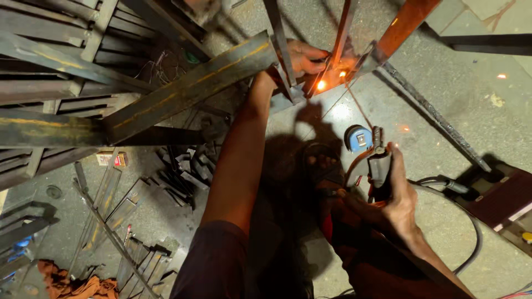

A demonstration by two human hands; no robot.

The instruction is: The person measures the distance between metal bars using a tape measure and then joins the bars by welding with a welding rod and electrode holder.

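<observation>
My left hand [302, 57] reaches up and grips a thin metal bar [279, 41] of a steel frame, right beside a glowing orange weld spot [321, 84]. My right hand [394, 194] is lower down and closed around a dark welding electrode holder [379, 166], its tip pointing up. A black cable [471, 221] runs from the holder off to the right. A blue tape measure [357, 137] lies on the concrete floor just above my right hand. My sandaled foot [321, 166] stands between my two arms.
A heavy steel angle beam [183, 91] crosses the upper left, with stacked steel frames [44, 72] behind it. Cut metal offcuts [183, 171] and flat strips [105, 210] litter the floor at left. A ribbed steel rod [432, 113] lies diagonally at right, near a dark red box [507, 196].
</observation>
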